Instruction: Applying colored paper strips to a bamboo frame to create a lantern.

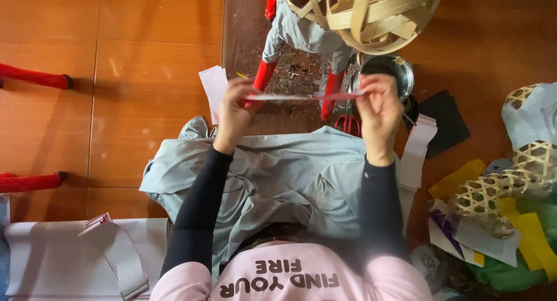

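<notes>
thin pink paper strip (pixel 301 96), stretched level, held edge-on above the lap

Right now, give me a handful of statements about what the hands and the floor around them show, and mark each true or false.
1. Both hands hold one thin red strip stretched between them. True: the left hand pinches one end, the right hand the other.
2. The red-handled scissors are in the right hand. False: they lie on the floor below it.
3. A woven bamboo frame sits above the hands. True.
4. The round metal dish lies beside the left hand. False: it is by the right hand.
5. The coloured paper pile lies on the person's right. True.
</notes>
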